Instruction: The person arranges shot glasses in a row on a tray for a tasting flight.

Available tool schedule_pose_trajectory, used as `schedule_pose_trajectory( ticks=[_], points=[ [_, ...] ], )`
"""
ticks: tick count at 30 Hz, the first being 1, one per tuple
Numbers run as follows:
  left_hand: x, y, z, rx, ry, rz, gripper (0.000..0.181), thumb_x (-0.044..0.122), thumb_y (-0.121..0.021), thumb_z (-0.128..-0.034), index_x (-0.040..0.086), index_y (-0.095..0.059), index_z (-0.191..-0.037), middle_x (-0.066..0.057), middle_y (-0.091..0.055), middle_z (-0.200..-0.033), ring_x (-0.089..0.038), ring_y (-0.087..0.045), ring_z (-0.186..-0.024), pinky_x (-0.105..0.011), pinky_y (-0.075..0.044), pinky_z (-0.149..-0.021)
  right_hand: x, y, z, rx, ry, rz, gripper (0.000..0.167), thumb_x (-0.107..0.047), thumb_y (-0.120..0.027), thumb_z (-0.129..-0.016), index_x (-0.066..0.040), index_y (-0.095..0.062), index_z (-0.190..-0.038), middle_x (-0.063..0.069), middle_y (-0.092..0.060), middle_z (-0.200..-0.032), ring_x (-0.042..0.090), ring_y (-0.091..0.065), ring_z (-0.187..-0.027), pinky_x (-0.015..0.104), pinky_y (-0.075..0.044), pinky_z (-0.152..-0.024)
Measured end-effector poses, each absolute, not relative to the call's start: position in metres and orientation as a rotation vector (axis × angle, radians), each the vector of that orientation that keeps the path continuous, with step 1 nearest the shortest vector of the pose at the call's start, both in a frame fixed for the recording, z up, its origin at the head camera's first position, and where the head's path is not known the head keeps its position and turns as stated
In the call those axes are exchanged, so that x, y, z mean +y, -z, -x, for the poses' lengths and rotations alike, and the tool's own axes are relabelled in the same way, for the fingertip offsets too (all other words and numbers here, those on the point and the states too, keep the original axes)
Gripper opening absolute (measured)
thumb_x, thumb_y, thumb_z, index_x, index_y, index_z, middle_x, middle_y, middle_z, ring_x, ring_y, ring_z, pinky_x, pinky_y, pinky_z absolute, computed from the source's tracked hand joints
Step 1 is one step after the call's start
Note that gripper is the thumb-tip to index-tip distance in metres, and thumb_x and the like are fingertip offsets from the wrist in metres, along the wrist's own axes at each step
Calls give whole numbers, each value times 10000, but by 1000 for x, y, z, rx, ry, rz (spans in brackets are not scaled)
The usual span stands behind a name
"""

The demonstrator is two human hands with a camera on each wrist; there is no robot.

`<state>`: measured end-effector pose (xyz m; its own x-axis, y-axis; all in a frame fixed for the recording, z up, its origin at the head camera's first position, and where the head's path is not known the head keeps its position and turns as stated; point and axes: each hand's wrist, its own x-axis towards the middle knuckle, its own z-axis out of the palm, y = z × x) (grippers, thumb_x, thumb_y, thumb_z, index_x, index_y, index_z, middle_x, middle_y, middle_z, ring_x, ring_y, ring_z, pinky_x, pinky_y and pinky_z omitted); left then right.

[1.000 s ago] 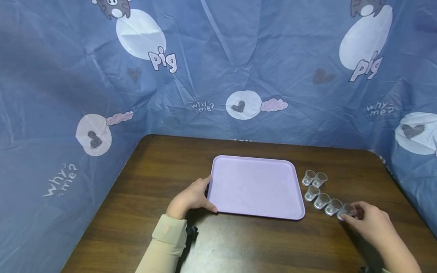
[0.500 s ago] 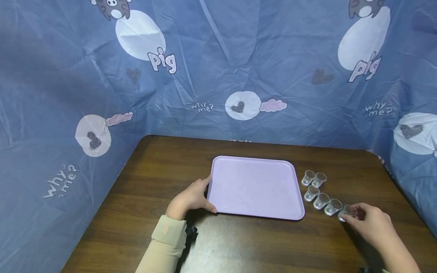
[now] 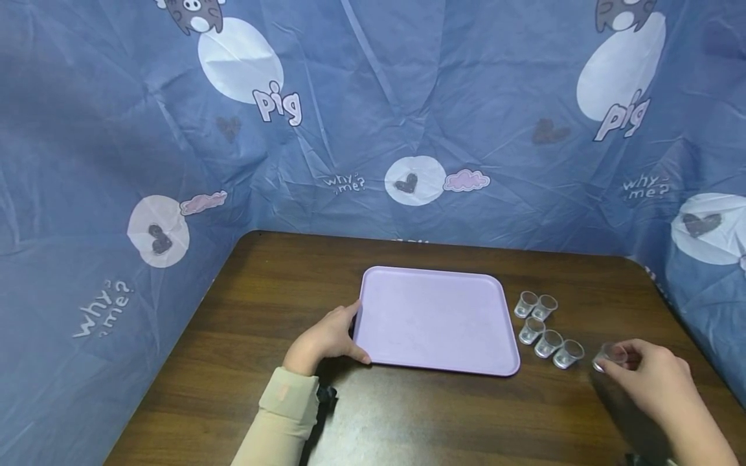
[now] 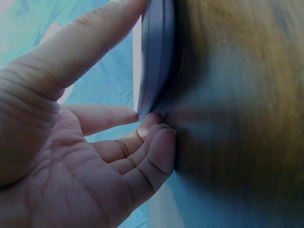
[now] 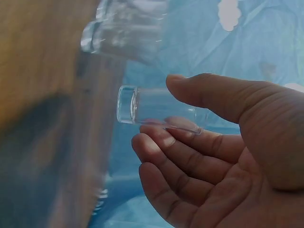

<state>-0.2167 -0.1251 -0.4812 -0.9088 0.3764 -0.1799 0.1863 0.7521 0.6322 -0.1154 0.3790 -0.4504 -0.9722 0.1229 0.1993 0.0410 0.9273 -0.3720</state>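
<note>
A lilac tray (image 3: 437,320) lies flat on the brown table. My left hand (image 3: 326,336) is at its left side, thumb on the near left corner and index finger against the left edge; in the left wrist view the other fingers of this hand (image 4: 95,142) rest on the table beside the tray's rim (image 4: 156,52). My right hand (image 3: 658,382) pinches a small clear glass (image 3: 609,357) between thumb and fingers. In the right wrist view that glass (image 5: 161,107) is held off the table by the hand (image 5: 223,147).
Several clear glasses stand right of the tray: a pair at the back (image 3: 535,306) and a slanting row nearer me (image 3: 549,343). A blue printed cloth (image 3: 350,129) hangs behind and beside the table (image 3: 280,272).
My right hand has moved right with the pinched glass, parting it from the end of the row. My left hand and the tray have stayed in place.
</note>
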Motion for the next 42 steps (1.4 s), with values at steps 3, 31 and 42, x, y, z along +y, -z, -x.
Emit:
schedule_pose_trajectory(
  ticks=[3,31,42],
  points=[
    [-125,482,217,2655,-914,-432,1220,243,-1013,-603,14,-321,-1581,-249,-522,-1358,-351,-484,-1262,-478,-405,-1046,374,443,116,-2843,-545,103,403,-250,-862,-801,88,-692,-939,104,-691,-734,349,-664,-696,582,-444,-678],
    [-127,482,216,2654,-910,-431,1215,245,-1013,-603,-4,-325,-1574,-309,-464,-1445,-430,-384,-1377,-511,-344,-1101,274,413,151,-2877,-780,-184,330,-220,-881,-791,22,-715,-940,-8,-659,-738,165,-604,-681,347,-481,-572],
    [-125,480,216,2652,-909,-417,1212,244,-1013,-608,-2,-324,-1575,-302,-453,-1459,-422,-378,-1383,-511,-348,-1097,223,425,175,-2869,-862,-323,245,-194,-856,-799,-38,-711,-922,-18,-628,-762,189,-606,-730,376,-488,-644]
  ],
)
